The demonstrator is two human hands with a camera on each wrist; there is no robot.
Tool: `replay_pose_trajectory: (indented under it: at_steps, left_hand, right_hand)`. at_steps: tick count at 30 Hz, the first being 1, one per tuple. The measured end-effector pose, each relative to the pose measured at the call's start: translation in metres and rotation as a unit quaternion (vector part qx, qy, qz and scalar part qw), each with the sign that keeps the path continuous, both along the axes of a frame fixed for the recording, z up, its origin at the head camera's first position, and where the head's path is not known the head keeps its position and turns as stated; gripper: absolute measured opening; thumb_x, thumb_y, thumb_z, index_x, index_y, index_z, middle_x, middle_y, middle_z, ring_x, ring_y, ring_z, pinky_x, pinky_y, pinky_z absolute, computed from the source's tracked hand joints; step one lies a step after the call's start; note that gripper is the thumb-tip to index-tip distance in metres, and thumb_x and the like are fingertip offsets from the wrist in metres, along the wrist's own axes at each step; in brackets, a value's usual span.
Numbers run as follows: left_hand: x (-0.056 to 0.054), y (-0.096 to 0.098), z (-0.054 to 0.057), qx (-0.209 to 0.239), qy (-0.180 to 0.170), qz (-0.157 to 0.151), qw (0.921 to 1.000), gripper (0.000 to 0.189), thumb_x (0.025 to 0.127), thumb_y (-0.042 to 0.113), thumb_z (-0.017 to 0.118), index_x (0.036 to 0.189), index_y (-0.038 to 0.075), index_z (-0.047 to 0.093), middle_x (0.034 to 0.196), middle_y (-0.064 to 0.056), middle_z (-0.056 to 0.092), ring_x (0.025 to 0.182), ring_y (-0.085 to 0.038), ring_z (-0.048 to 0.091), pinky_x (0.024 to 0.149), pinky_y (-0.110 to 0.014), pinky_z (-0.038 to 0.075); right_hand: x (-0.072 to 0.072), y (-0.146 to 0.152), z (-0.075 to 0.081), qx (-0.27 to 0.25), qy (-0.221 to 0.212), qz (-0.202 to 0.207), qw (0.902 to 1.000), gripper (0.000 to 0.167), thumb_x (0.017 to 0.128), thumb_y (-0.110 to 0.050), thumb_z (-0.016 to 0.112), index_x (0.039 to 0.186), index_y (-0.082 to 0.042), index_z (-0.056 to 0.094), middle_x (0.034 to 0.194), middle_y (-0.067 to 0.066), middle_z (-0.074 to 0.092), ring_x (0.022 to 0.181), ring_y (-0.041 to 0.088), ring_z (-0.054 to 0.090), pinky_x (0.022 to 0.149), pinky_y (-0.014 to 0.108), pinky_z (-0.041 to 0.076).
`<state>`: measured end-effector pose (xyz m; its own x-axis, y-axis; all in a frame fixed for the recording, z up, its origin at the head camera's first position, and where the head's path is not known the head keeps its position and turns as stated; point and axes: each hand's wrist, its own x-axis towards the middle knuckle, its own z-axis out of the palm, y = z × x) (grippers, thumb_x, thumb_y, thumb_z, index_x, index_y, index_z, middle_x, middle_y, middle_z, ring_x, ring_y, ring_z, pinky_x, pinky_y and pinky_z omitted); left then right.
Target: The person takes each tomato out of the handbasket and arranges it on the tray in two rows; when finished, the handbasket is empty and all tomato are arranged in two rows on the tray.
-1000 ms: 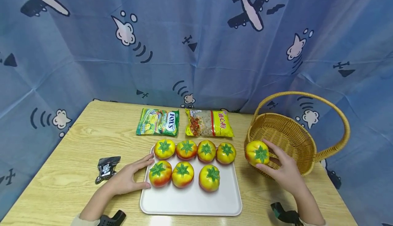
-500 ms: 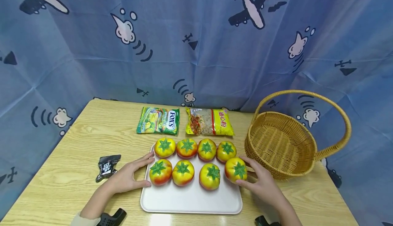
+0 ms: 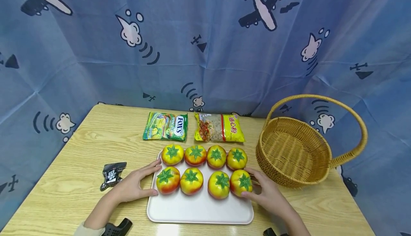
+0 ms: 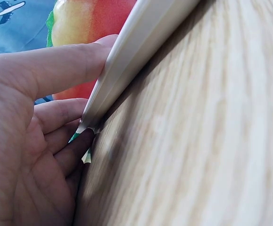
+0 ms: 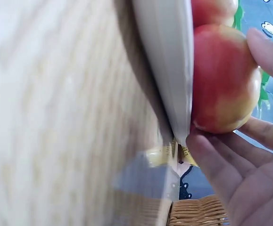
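Note:
On the white tray (image 3: 199,213) stand two rows of yellow-and-red tomatoes with green star-shaped leaf tops, among them one tomato (image 3: 191,181) in the front row. My right hand (image 3: 268,193) holds the tomato (image 3: 240,183) at the right end of that row, thumb on the near side and fingers behind. In the right wrist view this tomato (image 5: 226,80) sits at the tray's rim, against its neighbour. My left hand (image 3: 133,185) rests at the tray's left edge, its thumb (image 4: 65,66) and fingertips touching the rim.
A wicker basket (image 3: 293,154) with a tall handle stands right of the tray. Behind the tray lie a green candy bag (image 3: 165,126) and a yellow pasta bag (image 3: 219,127). A small black packet (image 3: 112,175) lies left. A blue curtain (image 3: 205,50) hangs behind the table.
My right hand has carried the tomato left from beside the basket to the tray and set it at the end of the front row. My left hand has stayed put.

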<state>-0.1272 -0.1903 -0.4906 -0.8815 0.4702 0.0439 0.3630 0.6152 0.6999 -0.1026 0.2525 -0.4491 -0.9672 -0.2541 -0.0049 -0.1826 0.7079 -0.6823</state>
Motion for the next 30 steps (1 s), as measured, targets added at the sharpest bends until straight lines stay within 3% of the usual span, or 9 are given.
replay_pose_trajectory:
  at_steps: [10, 20, 25, 30]
  left_hand:
    - [0.0, 0.0, -0.001, -0.001, -0.001, 0.001, 1.0, 0.08, 0.076, 0.054, 0.072, 0.14, 0.013, 0.048, 0.155, -0.003, 0.03, 0.137, -0.037, 0.034, 0.107, -0.06, 0.032]
    - [-0.001, -0.001, -0.002, -0.001, 0.001, 0.0, 1.0, 0.08, 0.076, 0.054, 0.072, 0.14, 0.013, 0.048, 0.155, -0.004, 0.03, 0.137, -0.037, 0.034, 0.107, -0.061, 0.031]
    - [0.0, -0.001, -0.001, -0.001, -0.004, 0.002, 1.0, 0.08, 0.076, 0.054, 0.071, 0.14, 0.013, 0.048, 0.155, -0.004, 0.03, 0.138, -0.038, 0.034, 0.106, -0.061, 0.031]
    - [0.0, 0.0, 0.0, -0.002, 0.0, 0.001, 1.0, 0.08, 0.076, 0.053, 0.072, 0.14, 0.011, 0.048, 0.155, -0.005, 0.03, 0.137, -0.038, 0.034, 0.106, -0.061, 0.032]
  right_hand:
    - [0.0, -0.001, -0.001, -0.03, -0.041, 0.011, 0.9987, 0.078, 0.079, -0.041, 0.074, 0.142, -0.007, 0.041, 0.134, 0.017, 0.054, 0.119, 0.033, 0.056, 0.1, 0.052, 0.043]
    - [-0.002, -0.001, -0.002, -0.023, -0.051, 0.01, 0.9984, 0.082, 0.08, -0.041, 0.072, 0.145, -0.006, 0.036, 0.139, 0.021, 0.049, 0.12, 0.036, 0.055, 0.104, 0.055, 0.038]
    - [0.0, 0.002, 0.001, -0.001, -0.018, 0.007, 0.9998, 0.083, 0.08, -0.043, 0.071, 0.144, -0.004, 0.037, 0.142, 0.02, 0.046, 0.127, 0.038, 0.047, 0.106, 0.057, 0.034]
    - [0.002, 0.009, 0.009, -0.006, 0.01, 0.001, 0.9999, 0.078, 0.084, -0.036, 0.07, 0.143, 0.001, 0.036, 0.143, 0.022, 0.044, 0.125, 0.041, 0.049, 0.099, 0.051, 0.043]
